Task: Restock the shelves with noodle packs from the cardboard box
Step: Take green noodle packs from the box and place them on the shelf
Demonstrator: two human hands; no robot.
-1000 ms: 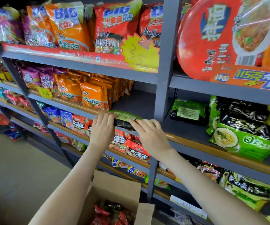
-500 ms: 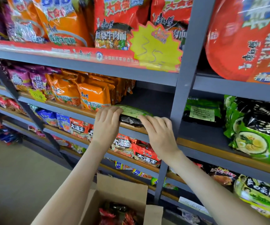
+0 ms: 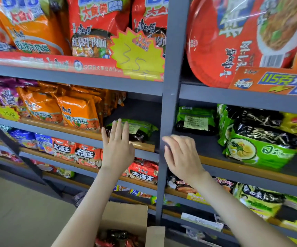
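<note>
On the middle shelf (image 3: 145,146), a green-and-black noodle pack (image 3: 138,128) lies flat, with orange packs (image 3: 78,113) at its 9 o'clock and the grey upright post (image 3: 170,104) at its 3 o'clock. The left hand (image 3: 117,152) is at the pack's 7 o'clock, its fingers (image 3: 116,129) straight and spread over the near edge, gripping nothing. The right hand (image 3: 181,155), fingers loosely bent and empty, crosses the post. The cardboard box (image 3: 126,216) stands open at 6 o'clock.

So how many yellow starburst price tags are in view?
2: a large starburst tag on the upper shelf front, left of the post, and a small starburst tag far left, one shelf lower. More may be hidden.
</note>
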